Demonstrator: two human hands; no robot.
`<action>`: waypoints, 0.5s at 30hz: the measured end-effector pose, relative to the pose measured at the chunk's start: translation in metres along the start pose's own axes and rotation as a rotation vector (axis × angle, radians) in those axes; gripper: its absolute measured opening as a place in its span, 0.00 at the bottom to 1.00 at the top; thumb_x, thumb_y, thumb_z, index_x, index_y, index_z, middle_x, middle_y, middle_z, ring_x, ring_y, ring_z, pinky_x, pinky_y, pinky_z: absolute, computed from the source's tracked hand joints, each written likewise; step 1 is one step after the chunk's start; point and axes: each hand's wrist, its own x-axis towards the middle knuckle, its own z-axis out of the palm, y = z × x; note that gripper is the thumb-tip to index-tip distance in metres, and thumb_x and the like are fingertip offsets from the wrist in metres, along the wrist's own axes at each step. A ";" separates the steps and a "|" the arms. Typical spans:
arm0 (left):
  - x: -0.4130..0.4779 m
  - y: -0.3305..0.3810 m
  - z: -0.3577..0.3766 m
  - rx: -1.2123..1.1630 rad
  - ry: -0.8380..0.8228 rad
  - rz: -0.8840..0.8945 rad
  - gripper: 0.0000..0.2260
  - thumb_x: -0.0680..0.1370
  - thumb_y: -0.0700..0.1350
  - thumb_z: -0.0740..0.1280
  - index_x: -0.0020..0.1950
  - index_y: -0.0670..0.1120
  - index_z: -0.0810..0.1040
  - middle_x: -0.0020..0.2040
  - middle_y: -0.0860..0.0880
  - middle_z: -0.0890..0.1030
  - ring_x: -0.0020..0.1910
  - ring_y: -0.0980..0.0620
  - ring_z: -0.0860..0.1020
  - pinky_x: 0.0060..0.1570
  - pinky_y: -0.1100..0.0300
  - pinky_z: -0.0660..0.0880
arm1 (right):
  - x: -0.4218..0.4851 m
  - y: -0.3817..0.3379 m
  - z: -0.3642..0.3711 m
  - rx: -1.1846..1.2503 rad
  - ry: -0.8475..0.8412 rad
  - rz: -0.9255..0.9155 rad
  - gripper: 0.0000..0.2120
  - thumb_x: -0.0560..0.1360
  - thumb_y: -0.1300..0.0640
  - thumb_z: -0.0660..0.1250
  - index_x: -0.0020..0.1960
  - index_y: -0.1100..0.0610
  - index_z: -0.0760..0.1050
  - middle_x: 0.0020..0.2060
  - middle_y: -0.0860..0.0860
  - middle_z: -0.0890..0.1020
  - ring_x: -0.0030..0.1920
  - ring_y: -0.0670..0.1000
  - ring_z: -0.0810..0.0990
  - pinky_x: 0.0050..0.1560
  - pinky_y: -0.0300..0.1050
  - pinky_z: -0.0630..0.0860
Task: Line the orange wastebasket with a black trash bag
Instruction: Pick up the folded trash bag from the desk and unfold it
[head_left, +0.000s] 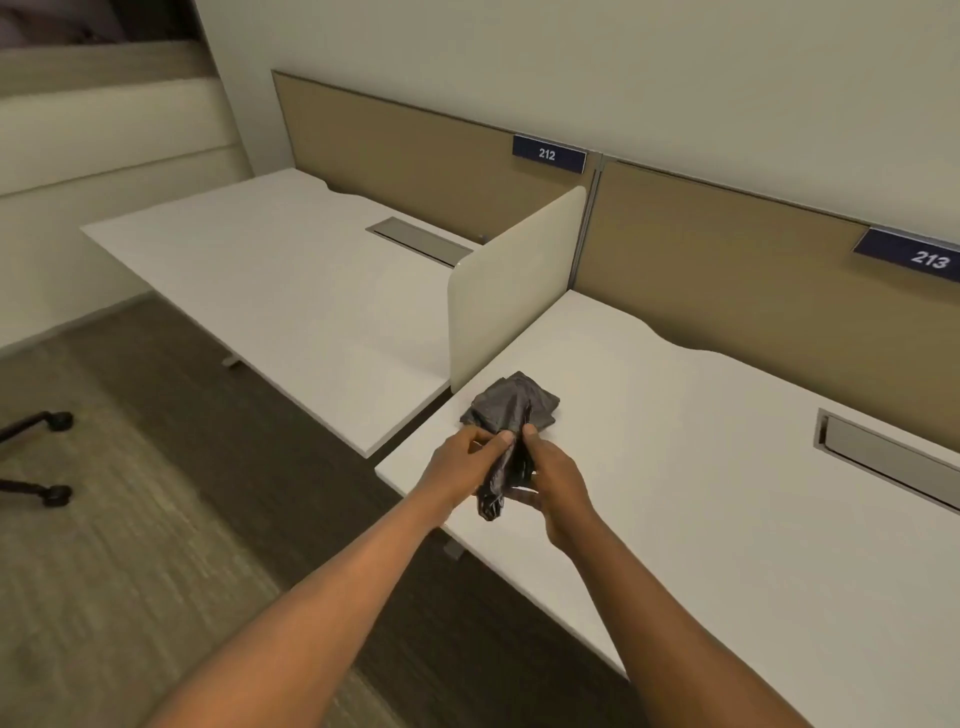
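A crumpled black trash bag (511, 410) lies bunched over the near left corner of the white desk (701, 467) marked 213. My left hand (462, 467) pinches the bag's left side between thumb and fingers. My right hand (553, 478) grips the same fold from the right, thumb on top. A twisted end of the bag hangs down between the two hands, just over the desk's front edge. No orange wastebasket is in view.
A cream divider panel (511, 291) stands between this desk and the white desk (270, 280) marked 212. Tan back panels run behind both. Metal cable flaps (893, 462) sit in the desktops. Chair casters (54, 457) show at far left on the carpet.
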 end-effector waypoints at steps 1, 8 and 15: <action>-0.010 -0.003 -0.001 -0.050 0.011 -0.017 0.21 0.78 0.63 0.65 0.62 0.49 0.76 0.57 0.48 0.82 0.56 0.49 0.82 0.56 0.51 0.81 | -0.008 0.000 0.004 -0.049 -0.012 -0.013 0.19 0.79 0.40 0.64 0.58 0.54 0.79 0.51 0.53 0.86 0.50 0.53 0.86 0.43 0.45 0.85; -0.086 -0.033 -0.013 -0.306 0.028 -0.085 0.16 0.77 0.56 0.70 0.59 0.48 0.81 0.56 0.46 0.85 0.57 0.48 0.83 0.61 0.48 0.80 | -0.069 0.011 0.018 -0.490 -0.082 -0.132 0.11 0.79 0.48 0.67 0.57 0.52 0.77 0.51 0.53 0.83 0.49 0.53 0.85 0.52 0.54 0.84; -0.177 -0.054 -0.012 -0.538 0.182 -0.204 0.09 0.80 0.43 0.68 0.57 0.43 0.82 0.50 0.42 0.87 0.49 0.44 0.86 0.46 0.51 0.83 | -0.141 0.026 0.006 -0.409 -0.157 -0.080 0.12 0.80 0.60 0.66 0.63 0.56 0.76 0.50 0.53 0.83 0.49 0.53 0.84 0.51 0.51 0.84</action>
